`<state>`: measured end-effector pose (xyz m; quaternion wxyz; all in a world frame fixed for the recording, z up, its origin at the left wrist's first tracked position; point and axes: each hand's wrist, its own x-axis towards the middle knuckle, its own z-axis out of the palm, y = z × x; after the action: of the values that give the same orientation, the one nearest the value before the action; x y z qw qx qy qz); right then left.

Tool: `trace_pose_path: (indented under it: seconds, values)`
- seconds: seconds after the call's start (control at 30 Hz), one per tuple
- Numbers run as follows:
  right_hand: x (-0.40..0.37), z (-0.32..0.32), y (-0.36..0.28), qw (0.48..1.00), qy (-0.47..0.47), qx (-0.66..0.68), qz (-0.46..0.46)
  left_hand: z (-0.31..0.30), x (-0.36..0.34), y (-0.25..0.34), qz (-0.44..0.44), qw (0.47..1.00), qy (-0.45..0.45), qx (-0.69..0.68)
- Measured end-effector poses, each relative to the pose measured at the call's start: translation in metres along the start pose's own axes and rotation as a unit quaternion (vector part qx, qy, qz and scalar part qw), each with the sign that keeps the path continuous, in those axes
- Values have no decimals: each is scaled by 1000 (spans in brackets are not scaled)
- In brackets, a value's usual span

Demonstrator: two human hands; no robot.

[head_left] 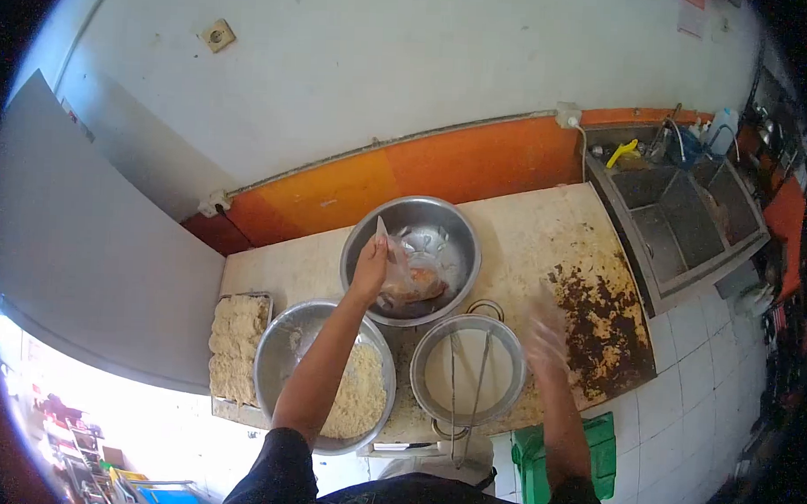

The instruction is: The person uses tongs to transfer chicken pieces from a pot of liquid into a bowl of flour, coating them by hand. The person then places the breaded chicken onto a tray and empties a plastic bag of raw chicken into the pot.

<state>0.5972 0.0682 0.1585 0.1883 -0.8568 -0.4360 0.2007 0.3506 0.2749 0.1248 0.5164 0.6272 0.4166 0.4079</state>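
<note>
My left hand (373, 267) is closed on the top of a clear plastic bag (399, 268), over a large metal bowl (458, 227). Something orange-brown shows in the bag's lower part. Blurred by motion, my right hand (545, 335) is to the right of a two-handled pot (417, 377) of pale liquid, and its fingers are smeared. Metal tongs (477, 388) stand in the pot. Beneath my left forearm, a second metal bowl (264, 363) holds pale crumbly flour (361, 393).
A tray of coated pieces (236, 348) sits at the table's left end. The tabletop (529, 230) has a dark, peeling patch at right. Beyond it is a double sink (667, 226) with a yellow-handled item (622, 153). A green bin (603, 454) stands below the front edge.
</note>
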Motion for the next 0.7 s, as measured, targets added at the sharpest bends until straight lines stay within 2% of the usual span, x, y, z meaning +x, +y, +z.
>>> trace_pose_path:
  seconds: [0.03, 0.07, 0.1, 0.13, 0.2, 0.23, 0.3, 0.33, 0.4, 0.43, 0.47, 0.5, 0.53, 0.57, 0.6, 0.67, 0.7]
  values:
    - [43, 61, 10, 949, 72, 106, -287, 1, 1, -3, -35, 998, 11, -55]
    - [68, 93, 13, 801, 140, 203, -545, 2, 3, -5, -69, 991, 22, -110]
    - [62, 71, -54, 917, -92, 122, -368, 1, 5, -9, -70, 991, 24, -109]
    - [70, 86, -80, 882, -39, 29, -468, 0, 7, -14, -72, 989, 26, -130]
    - [80, 115, -112, 877, -145, 31, -457, 0, 11, -17, -74, 985, 32, -151]
    - [89, 136, -115, 875, -146, 32, -461, 0, 14, -15, -88, 979, 54, -176]
    - [98, 168, -120, 852, -58, 104, -509, -3, 24, -20, -101, 971, 83, -202]
    - [99, 176, -120, 851, -63, 103, -512, -4, 32, -26, -114, 967, 116, -199]
    - [94, 173, -121, 881, -116, 47, -456, -10, 44, -29, -131, 960, 150, -199]
    - [102, 187, -116, 881, -121, 43, -456, -17, 49, -30, -107, 983, 144, -29]
    - [117, 208, -109, 856, -159, 43, -491, -23, 54, -31, -81, 978, 132, 141]
    - [118, 209, -110, 828, -197, 44, -523, -32, 62, -42, -87, 977, 135, 138]
    - [114, 209, -106, 827, -205, 43, -521, -42, 69, -53, -119, 979, 152, 66]
    - [95, 173, -116, 808, -183, 40, -558, -53, 77, -72, -151, 974, 169, -5]
    - [83, 145, -123, 787, -156, 37, -595, -63, 87, -88, -177, 964, 185, -77]
    - [70, 129, -122, 779, -131, 5, -613, -74, 104, -101, -221, 926, 211, -221]
    - [66, 125, -121, 769, -106, -21, -630, -78, 105, -105, -222, 925, 211, -225]
